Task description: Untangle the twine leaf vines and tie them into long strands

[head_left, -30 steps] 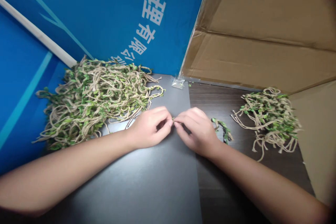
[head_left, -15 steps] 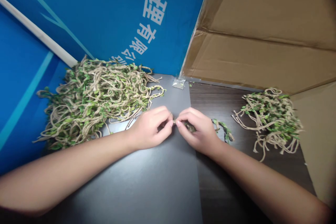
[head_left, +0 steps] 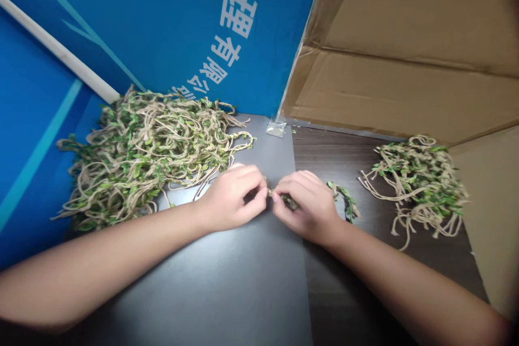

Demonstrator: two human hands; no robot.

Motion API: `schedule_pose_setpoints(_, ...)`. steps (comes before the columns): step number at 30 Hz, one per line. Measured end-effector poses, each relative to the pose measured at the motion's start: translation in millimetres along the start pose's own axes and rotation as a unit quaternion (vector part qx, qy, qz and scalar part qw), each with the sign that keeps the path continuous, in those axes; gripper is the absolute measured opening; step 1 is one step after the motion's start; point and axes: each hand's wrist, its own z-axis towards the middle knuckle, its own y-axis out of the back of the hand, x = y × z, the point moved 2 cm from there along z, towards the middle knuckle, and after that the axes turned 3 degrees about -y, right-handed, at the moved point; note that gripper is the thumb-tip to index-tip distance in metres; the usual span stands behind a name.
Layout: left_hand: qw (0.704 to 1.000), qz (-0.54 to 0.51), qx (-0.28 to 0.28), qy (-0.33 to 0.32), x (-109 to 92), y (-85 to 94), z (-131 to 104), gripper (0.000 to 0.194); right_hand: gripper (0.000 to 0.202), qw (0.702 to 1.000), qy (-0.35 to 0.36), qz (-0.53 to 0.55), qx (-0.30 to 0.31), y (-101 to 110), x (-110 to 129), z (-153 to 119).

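My left hand (head_left: 239, 197) and my right hand (head_left: 306, 203) meet fingertip to fingertip over the grey sheet, both pinching a strand of leafy twine (head_left: 344, 194). Only a bit of twine shows between the fingers; most of it is covered by my hands. Its green-leaved tail curves out past the right hand onto the dark wood. Beside my left hand lies a large heap of leafy twine strands (head_left: 162, 146), tan cord mixed with small green leaves.
A smaller pile of leafy twine (head_left: 425, 184) sits at the right on the wood-grain table (head_left: 332, 286). A small clear plastic packet (head_left: 276, 128) lies at the back. A blue printed panel (head_left: 162, 21) and a cardboard wall (head_left: 405, 86) stand behind.
My right hand has shifted slightly, its fingers curling more around the twine. The left hand stays almost where it was, and both piles are unmoved.
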Motion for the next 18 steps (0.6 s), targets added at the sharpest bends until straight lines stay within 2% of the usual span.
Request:
schedule_pose_setpoints(6,1.000,-0.011,-0.002,0.000,-1.4,2.1,1.5,0.013,0.014,1.000,-0.020,0.021,-0.003,0.9,-0.4,-0.4)
schedule_pose_setpoints(12,1.000,0.000,-0.011,-0.002,-0.4,2.3,1.3,0.014,0.017,0.998,0.043,-0.053,0.004,4.3,1.2,-1.4)
schedule_pose_setpoints(18,1.000,0.013,-0.011,-0.006,-1.7,1.8,1.2,0.016,0.010,0.994,0.051,-0.090,0.018,4.0,2.8,-0.8)
